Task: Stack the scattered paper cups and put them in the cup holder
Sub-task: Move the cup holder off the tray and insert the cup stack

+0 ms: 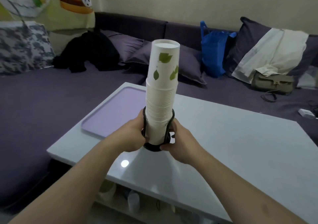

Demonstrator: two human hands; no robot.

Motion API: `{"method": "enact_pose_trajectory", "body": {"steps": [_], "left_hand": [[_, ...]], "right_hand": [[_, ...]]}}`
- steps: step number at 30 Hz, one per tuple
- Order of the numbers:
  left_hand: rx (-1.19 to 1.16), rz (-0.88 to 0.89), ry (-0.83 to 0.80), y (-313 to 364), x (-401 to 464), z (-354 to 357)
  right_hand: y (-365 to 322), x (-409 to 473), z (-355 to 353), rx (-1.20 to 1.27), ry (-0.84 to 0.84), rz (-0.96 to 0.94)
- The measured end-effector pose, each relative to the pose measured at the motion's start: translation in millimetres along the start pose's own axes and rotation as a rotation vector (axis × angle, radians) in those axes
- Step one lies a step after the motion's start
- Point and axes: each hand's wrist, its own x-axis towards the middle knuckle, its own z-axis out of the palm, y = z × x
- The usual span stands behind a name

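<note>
Your left hand (133, 135) curls around the black wire cup holder (155, 146) from one side and your right hand (179, 142) wraps it from the other, both grips closed on the holder. The stack of paper cups (161, 92) stands upright inside it, upside down, leaf-printed cup topmost. The holder's base sits on the white tabletop (232, 146), with the lilac tray (118, 108) just left of the holder.

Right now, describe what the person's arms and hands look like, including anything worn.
Both forearms are bare up to the frame's edge: no sleeves show. The left hand and right hand wear no gloves, and no rings, watch or bracelets are visible.
</note>
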Motion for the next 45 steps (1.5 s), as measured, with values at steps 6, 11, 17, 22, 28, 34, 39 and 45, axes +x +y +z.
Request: {"method": "enact_pose_trajectory", "body": {"steps": [6, 11, 17, 22, 28, 34, 39, 45], "left_hand": [[0.031, -0.082, 0.060, -45, 19, -48], [0.006, -0.069, 0.079, -101, 46, -63], [-0.007, -0.136, 0.054, -105, 32, -52], [-0.081, -0.140, 0.079, -116, 38, -46], [-0.059, -0.164, 0.077, -115, 40, -42], [-0.070, -0.175, 0.069, -110, 37, -40], [-0.036, -0.179, 0.084, -110, 39, -39], [-0.006, -0.184, 0.102, -105, 38, -40]], "right_hand": [[-37, 57, 34, 0.005, -0.013, -0.075], [-48, 94, 62, -0.014, -0.039, -0.074], [-36, 108, 91, -0.061, -0.063, -0.027], [-33, 112, 91, -0.063, -0.057, -0.013], [-30, 113, 90, -0.051, -0.058, -0.029], [-31, 114, 90, -0.054, -0.051, -0.025], [-30, 115, 91, -0.047, -0.060, -0.013], [-31, 116, 94, -0.032, -0.047, -0.035]]}}
